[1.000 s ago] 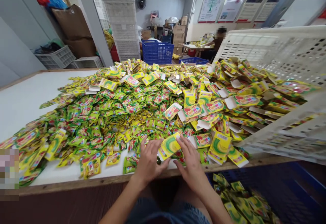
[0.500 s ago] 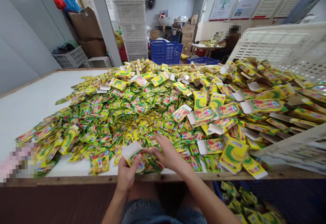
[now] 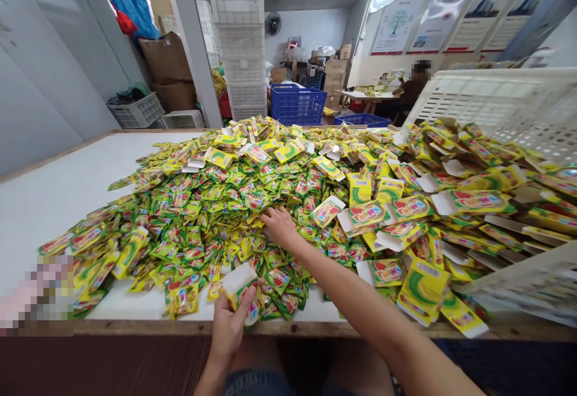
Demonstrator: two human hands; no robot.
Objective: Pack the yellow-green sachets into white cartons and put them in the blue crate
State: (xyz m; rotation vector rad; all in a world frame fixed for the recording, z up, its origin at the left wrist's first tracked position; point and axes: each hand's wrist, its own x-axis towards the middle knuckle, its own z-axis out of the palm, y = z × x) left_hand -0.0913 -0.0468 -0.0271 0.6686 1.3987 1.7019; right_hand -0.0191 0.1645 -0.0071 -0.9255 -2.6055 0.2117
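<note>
Near the front edge, my left hand (image 3: 231,324) is closed around a small yellow-and-green cardboard box (image 3: 243,291). Its white flap stands up, pointing away from me. Farther in, my right hand (image 3: 280,228) reaches into the heap of small green and yellow candy packets (image 3: 198,204). Its fingers are partly spread and touch the packets, and I see nothing held in them. More printed boxes (image 3: 366,214) with white flaps lie right of my right hand, several of them overlapping. A large yellow box (image 3: 422,288) rests close to the front edge.
A white plastic crate (image 3: 487,92) lies tipped at the right, with boxes spilling from it. The white table (image 3: 40,204) has a wooden rim. Behind it stand a blue basket (image 3: 297,104) and stacked white crates (image 3: 238,41). A person (image 3: 412,92) sits at a back table.
My right hand has moved away from the box in my left hand, forward into the packets. My left hand still holds the box. The view has tilted up slightly.
</note>
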